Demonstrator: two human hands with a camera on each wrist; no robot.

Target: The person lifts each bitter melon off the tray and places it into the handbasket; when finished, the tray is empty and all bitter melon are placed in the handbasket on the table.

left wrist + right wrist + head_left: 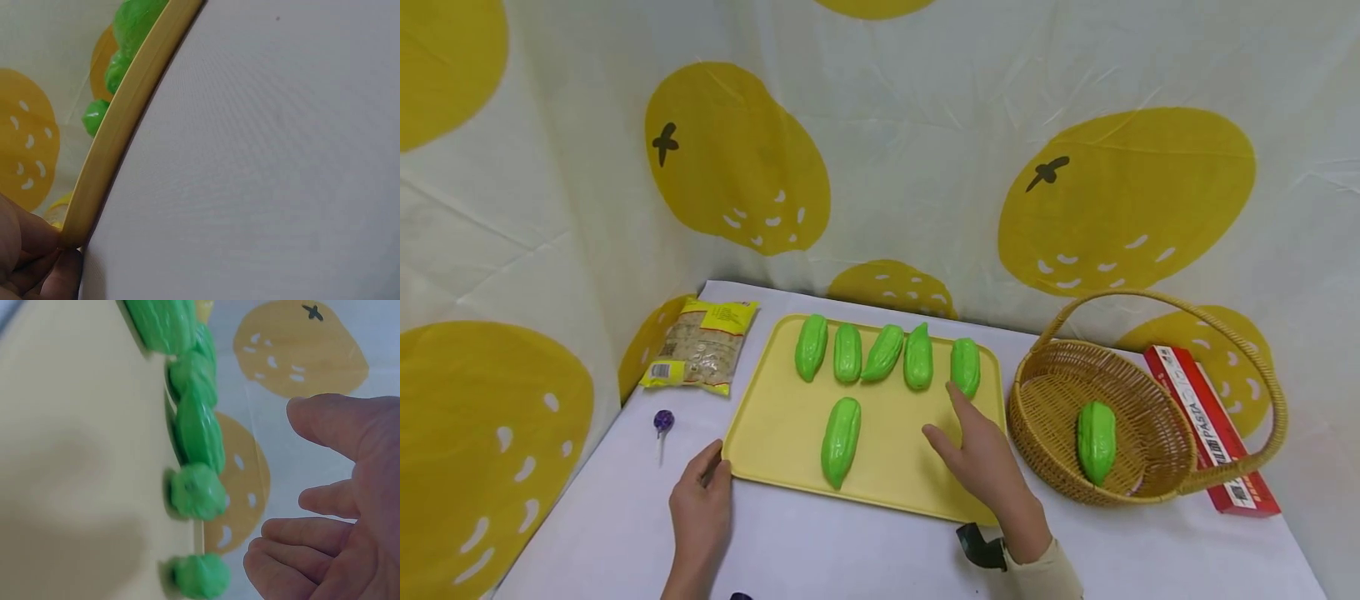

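Note:
My left hand (702, 493) grips the near left corner of a yellow tray (775, 442); in the left wrist view its fingertips pinch the tray's rim (103, 162). On the tray, several glossy green bitter melons stand in a row along the far side, the rightmost bitter melon (966, 367) apart from the others. A single bitter melon (841, 442) lies nearer the front edge. Over the tray's right part hovers my right hand (983, 454), thumb and fingers spread and holding nothing. In the right wrist view the right hand (337, 506) appears beside the row.
Right of the tray stands a wicker basket (1037, 446) with a tall handle and one bitter melon (1097, 442) inside. Behind it lies a red pasta box (1213, 433). At the left are a yellow-and-clear food bag (702, 346) and a purple lollipop (663, 422). A patterned curtain hangs behind.

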